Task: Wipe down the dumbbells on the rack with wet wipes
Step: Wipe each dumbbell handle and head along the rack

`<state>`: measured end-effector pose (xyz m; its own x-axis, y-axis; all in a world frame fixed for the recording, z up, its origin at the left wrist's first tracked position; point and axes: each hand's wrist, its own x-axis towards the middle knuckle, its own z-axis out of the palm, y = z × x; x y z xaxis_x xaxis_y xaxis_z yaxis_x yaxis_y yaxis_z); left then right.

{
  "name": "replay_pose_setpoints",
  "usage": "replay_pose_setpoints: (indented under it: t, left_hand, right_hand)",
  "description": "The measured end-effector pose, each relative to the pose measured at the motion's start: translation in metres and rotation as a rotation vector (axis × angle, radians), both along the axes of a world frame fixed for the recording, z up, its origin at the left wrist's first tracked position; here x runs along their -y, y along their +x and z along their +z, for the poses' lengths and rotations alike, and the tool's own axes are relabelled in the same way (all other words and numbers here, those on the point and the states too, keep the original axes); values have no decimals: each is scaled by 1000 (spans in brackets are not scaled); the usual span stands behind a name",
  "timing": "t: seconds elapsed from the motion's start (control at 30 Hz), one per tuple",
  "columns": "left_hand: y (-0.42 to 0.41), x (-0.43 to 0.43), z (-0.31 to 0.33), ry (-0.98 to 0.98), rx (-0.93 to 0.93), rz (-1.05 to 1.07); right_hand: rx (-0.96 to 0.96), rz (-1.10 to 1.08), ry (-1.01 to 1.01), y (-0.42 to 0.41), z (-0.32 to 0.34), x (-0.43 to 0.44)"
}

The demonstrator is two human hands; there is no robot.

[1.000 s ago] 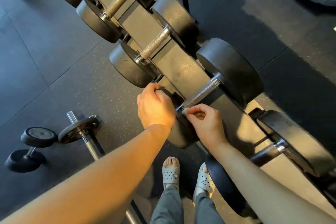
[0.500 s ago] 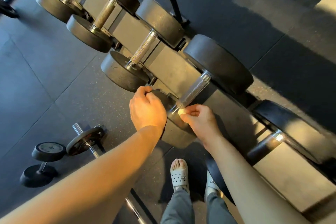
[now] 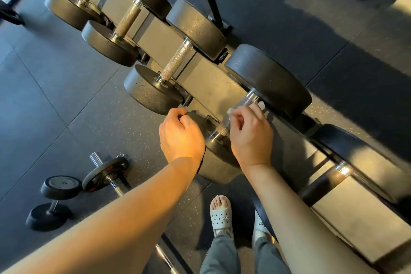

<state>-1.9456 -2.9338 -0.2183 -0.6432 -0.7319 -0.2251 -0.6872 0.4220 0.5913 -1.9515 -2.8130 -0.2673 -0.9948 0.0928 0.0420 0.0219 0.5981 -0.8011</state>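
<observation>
On the rack (image 3: 206, 78), the right hand (image 3: 251, 138) pinches a wipe (image 3: 230, 111) against a dumbbell's handle (image 3: 247, 102). The left hand (image 3: 180, 138), fingers curled, grips its near head (image 3: 219, 162). Handle-wiping is under way (heads probably next). The next stroke needs the wipe rubbed along the knurling. A neighbour dumbbell (image 3: 153, 89) crowds the left hand.
</observation>
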Motion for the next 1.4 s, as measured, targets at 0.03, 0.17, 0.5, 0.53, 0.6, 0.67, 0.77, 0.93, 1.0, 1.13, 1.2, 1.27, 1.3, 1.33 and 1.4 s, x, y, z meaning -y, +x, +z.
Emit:
replay_pose_setpoints:
  t: [0.03, 0.17, 0.5, 0.53, 0.6, 0.67, 0.77, 0.93, 1.0, 1.13, 1.2, 1.27, 1.3, 1.33, 1.4]
  left_hand:
    - [0, 0, 1, 0, -2, -1]
    - [-1, -1, -1, -8, -2, -11]
    - [0, -1, 4, -14, 14, -34]
    - [-1, -2, 5, -13, 13, -35]
    - [-1, -3, 5, -19, 13, -36]
    - [0, -3, 6, -25, 10, -40]
    - [-1, -4, 9, -24, 10, -44]
    - [-1, -5, 12, -21, 11, -50]
    - [-2, -5, 12, -24, 17, -44]
    - [-2, -7, 14, -20, 19, -44]
    - [-1, -6, 13, -22, 20, -45]
    - [-1, -5, 12, -26, 25, -49]
    - [-2, -5, 12, -26, 26, -50]
    - [-2, -5, 11, -29, 27, -50]
    - [-2, -4, 10, -33, 33, -53]
  right_hand:
    - [8, 53, -6, 3, 1, 0]
    - [135, 257, -19, 11, 3, -2]
    - [250, -309, -483, -10, 13, -3]
    - [297, -347, -507, -8, 12, 3]
    - [403, -348, -507, 1, 8, 8]
    - [532, -246, -447, 15, 3, 6]
    - [689, -64, -370, 23, -4, 3]
    - [438, -267, -377, 3, 11, 2]
    - [445, -334, -357, -4, 11, 2]
    - [659, -236, -395, 7, 5, 4]
    - [694, -138, -424, 12, 2, 4]
    - [817, -88, -517, 13, -3, -4]
    - [886, -63, -525, 12, -4, -11]
    - [920, -52, -503, 10, -5, -19]
    - [849, -105, -496, 3, -2, -34]
